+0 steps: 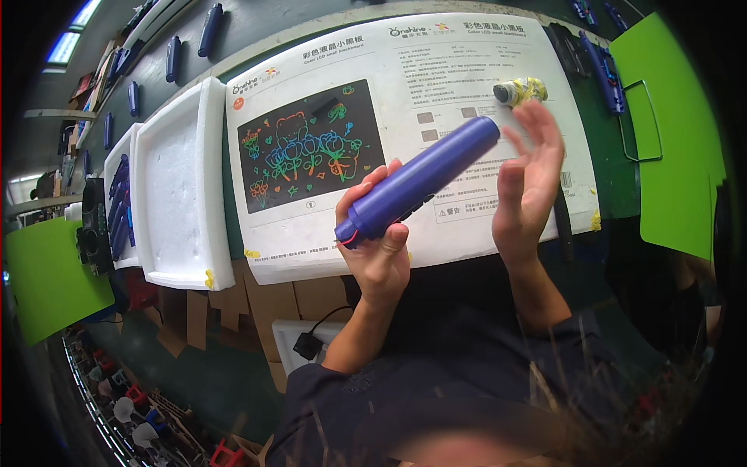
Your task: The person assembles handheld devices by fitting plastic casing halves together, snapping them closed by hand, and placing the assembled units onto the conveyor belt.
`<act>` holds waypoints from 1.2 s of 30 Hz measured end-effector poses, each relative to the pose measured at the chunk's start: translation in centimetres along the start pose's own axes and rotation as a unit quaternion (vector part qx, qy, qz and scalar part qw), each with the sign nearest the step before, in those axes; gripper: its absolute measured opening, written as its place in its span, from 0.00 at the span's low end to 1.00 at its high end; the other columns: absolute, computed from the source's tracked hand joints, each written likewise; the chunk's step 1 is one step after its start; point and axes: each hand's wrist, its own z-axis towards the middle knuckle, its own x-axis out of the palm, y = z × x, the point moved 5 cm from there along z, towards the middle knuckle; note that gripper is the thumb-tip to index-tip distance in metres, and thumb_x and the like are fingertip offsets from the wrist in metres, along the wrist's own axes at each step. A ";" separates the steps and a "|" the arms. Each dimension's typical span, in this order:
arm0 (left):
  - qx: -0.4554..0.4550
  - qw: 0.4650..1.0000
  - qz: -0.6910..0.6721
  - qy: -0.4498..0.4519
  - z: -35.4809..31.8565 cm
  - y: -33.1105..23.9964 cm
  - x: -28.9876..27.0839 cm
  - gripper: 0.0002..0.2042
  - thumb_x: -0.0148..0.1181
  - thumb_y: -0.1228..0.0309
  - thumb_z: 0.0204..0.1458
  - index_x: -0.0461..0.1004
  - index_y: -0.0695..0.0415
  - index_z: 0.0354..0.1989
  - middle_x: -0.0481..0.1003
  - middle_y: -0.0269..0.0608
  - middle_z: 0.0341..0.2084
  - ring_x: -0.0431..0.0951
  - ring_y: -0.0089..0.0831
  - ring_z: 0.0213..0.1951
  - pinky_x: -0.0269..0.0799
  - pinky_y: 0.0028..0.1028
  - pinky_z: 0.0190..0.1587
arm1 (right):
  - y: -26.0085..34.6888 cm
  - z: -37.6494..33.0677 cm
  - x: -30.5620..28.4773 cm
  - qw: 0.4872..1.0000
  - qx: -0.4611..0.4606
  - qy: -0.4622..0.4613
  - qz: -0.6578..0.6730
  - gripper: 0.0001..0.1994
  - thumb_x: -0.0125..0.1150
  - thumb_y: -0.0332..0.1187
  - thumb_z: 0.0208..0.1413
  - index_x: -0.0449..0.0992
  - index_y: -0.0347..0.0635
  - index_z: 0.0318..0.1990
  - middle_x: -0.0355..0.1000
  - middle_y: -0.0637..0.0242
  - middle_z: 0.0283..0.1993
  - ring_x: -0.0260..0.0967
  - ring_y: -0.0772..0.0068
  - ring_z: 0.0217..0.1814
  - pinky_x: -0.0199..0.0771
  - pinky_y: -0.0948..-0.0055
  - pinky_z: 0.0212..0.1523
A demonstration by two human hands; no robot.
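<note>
While the tube is held up over the bench, the following is noted.

Tube [416,180]: blue cylinder, tilted, its upper end up and to the right, its lower end down and to the left; a short red wire is seen at the lower end.
Left hand [379,233]: fingers wrapped round the lower half of the tube, thumb across its front; the tube is held clear of the bench.
Right hand [529,183]: open, fingers spread and pointing up; the palm is set just beside the upper end of the tube; whether it touches cannot be told.
Sheet [467,86]: large white printed sheet lying under both hands, with a black panel [310,152] of coloured drawings on its left part; much of its lower middle is hidden by the hands and tube.
Tape roll [520,91]: yellow and grey, resting on the sheet just above the right fingertips.
Foam trays [183,187]: two white trays to the left of the sheet; the farther one is seen to hold more blue tubes [120,206].
Green boards [673,140]: one at the right edge, one at the far left.
Belt [179,54]: dark surface at upper left, with spaced blue tubes lying on it.
Black plug [308,345]: with cable, near the left elbow, below the bench edge.
</note>
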 end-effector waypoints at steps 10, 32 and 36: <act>-0.077 0.977 0.117 0.164 1.8 -1.4 0.3 0.44 0.69 0.52 0.46 0.54 0.67 0.64 0.58 0.59 0.62 0.63 0.43 0.62 0.60 0.42 0.62 | 1.0 -0.1 1.6 0.892 -0.050 0.430 -0.132 0.35 0.71 0.34 0.47 0.65 0.45 0.64 0.73 0.59 0.39 0.74 0.63 0.36 0.73 0.70 0.40; 0.197 0.916 0.319 0.141 -0.7 -2.2 2.8 0.18 0.65 0.69 0.52 0.65 0.67 0.44 0.74 0.59 0.41 0.78 0.50 0.46 0.75 0.46 0.53 | -1.4 0.7 1.7 0.965 -0.113 0.163 -0.173 0.16 0.50 0.35 0.62 0.70 0.41 0.21 0.63 0.66 0.17 0.62 0.63 0.20 0.58 0.68 0.27; 0.194 0.950 0.214 0.121 -0.1 -1.7 1.4 0.17 0.62 0.71 0.55 0.63 0.65 0.45 0.71 0.59 0.44 0.75 0.57 0.50 0.72 0.52 0.55 | -0.3 0.9 0.6 0.955 -0.191 0.125 -0.187 0.18 0.48 0.45 0.64 0.73 0.37 0.42 0.71 0.59 0.39 0.69 0.66 0.44 0.59 0.66 0.52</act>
